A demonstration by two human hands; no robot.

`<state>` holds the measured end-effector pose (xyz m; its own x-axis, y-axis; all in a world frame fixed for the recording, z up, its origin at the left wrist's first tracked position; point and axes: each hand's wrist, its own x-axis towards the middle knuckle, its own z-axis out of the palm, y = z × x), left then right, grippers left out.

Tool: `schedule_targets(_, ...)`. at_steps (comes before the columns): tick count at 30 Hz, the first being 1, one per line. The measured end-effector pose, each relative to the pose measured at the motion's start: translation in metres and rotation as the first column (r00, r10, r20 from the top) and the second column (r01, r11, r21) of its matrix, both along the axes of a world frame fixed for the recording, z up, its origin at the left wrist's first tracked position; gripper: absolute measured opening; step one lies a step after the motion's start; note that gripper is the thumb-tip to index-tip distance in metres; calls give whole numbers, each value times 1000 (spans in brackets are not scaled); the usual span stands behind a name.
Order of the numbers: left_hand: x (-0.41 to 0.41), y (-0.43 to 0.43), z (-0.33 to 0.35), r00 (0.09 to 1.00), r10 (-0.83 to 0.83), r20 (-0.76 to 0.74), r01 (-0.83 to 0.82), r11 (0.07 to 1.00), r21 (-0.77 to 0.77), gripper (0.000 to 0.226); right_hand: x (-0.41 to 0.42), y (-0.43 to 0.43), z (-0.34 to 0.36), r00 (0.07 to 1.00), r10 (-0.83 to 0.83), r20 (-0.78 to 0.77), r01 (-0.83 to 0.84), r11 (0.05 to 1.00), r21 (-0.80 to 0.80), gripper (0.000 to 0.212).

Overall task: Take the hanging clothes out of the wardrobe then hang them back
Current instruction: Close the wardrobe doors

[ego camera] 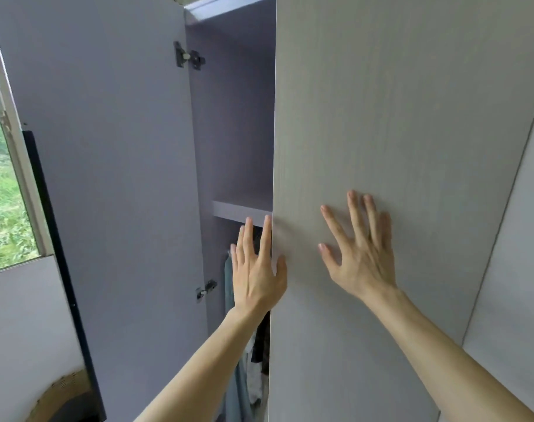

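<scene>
the task looks barely begun: the left door (pixel 107 178) stands open, the right door (pixel 396 117) still covers most of the wardrobe, and the hanging clothes (pixel 229 281) are inside under the shelf (pixel 238 210). the left hand (pixel 256 269) lies straight-fingered along that door's edge, thumb on its front, holding nothing. the right hand (pixel 360 254) is spread flat on it. no writing is readable.

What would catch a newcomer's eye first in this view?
Two bare hands reach up to the pale right wardrobe door: the right hand lies spread flat on its front, and the left hand is at its free edge. The left door stands open, and hanging clothes show in the gap low down, under a shelf.
</scene>
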<state>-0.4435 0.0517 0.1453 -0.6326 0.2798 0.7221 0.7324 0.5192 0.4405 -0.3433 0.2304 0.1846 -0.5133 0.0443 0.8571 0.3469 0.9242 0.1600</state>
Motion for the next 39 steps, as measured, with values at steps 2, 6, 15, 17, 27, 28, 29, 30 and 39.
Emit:
schedule_targets(2, -14, 9, 3, 963, 38, -266, -74, 989, -129, 79, -6, 7, -1, 1000, -4, -26, 5, 999, 34, 76)
schedule_targets(6, -32, 34, 10, 912, -55, -407, -27, 981, -194, 77, -13, 27, -8, 990, 18, -142, -5, 996, 88, 70)
schedule_targets(15, -56, 71, 12, 947, -191, -257, 164, 979, -123, 77, -25, 65, -10, 980, -49, -192, 75, 988, 133, 65)
schedule_targets(17, -59, 73, 13, 933, -308, -184, 304, 951, -53, 79, -30, 68, -10, 978, -67, -198, 93, 988, 123, 64)
schedule_targets(27, -76, 96, 13, 917, -361, -168, 359, 932, -48, 88, -45, 82, -12, 968, -103, -229, 137, 981, 137, 65)
schedule_targets(28, -77, 98, 12, 914, -370, -165, 366, 929, -55, 90, -46, 84, -13, 969, -110, -223, 144, 980, 140, 65)
schedule_targets(29, -79, 100, 11, 909, -385, -163, 379, 923, -63, 90, -47, 87, -14, 969, -122, -217, 155, 977, 144, 65)
schedule_targets(30, -81, 102, 9, 902, -403, -157, 396, 915, -74, 91, -47, 90, -16, 968, -138, -210, 170, 974, 147, 65)
schedule_targets(39, -85, 119, -12, 942, -321, -100, 298, 934, -195, 94, -48, 98, -25, 959, -207, -192, 236, 961, 142, 65)
